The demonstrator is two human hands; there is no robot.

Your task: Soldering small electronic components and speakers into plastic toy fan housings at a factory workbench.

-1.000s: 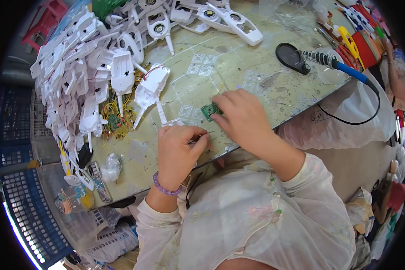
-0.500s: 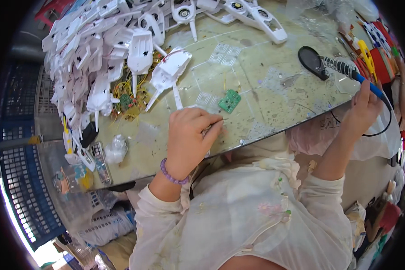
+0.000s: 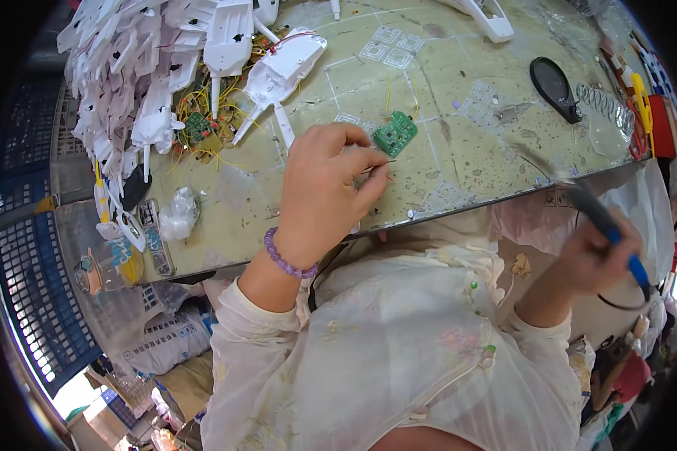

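My left hand [image 3: 325, 188], with a purple bead bracelet [image 3: 286, 259] at the wrist, is closed in a pinch near the front edge of the table. A thin, dark, wire-like piece [image 3: 390, 161] sticks out from its fingertips; its exact kind is hard to make out. Just beyond those fingers a small green circuit board [image 3: 396, 134] with two yellow wires lies on the tabletop. On the right, my right hand [image 3: 600, 252] is closed round a soldering iron [image 3: 594, 212] with a dark grip and blue handle. Motion blurs both, and the iron's tip points up and left.
White plastic housings [image 3: 128, 83] are heaped at the left, beside wired circuit boards [image 3: 199, 128]. A black round-framed piece [image 3: 553, 86] and a coiled metal holder [image 3: 605, 105] sit at the right. Yellow-handled pliers [image 3: 642, 109] lie by the right edge. A clear plastic bundle [image 3: 179, 214] rests front left.
The soldering iron has come out of the coiled holder, and my right hand has carried it down toward the table's front edge. My left hand keeps its pinch near the board. The view has shifted.
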